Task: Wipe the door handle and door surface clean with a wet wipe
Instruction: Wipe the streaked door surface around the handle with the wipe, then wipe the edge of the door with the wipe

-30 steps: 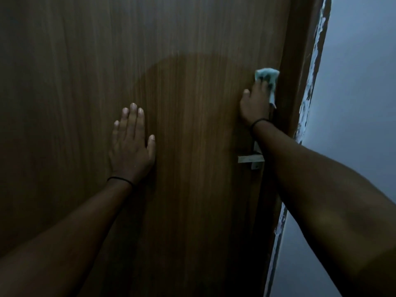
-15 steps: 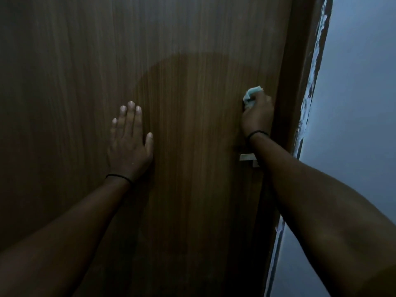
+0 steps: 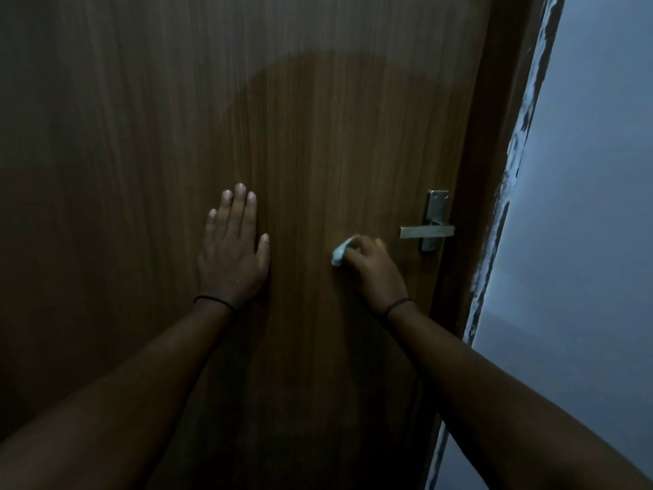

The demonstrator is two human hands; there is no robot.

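A person's left hand [image 3: 233, 256] lies flat on the wooden door [image 3: 318, 136], fingers straight and together. The right hand [image 3: 371, 270] curls around a bunched pale wet wipe [image 3: 341, 254], pressing it to the door just left of the metal handle [image 3: 429, 229] near the door's right edge.

I count two hands on one door [image 3: 318, 118]: my left hand [image 3: 231, 258] and my right hand [image 3: 372, 268]. One wet wipe [image 3: 341, 254] sits in the right. One door handle [image 3: 425, 231] is just right of it. Two wristbands, one per wrist.
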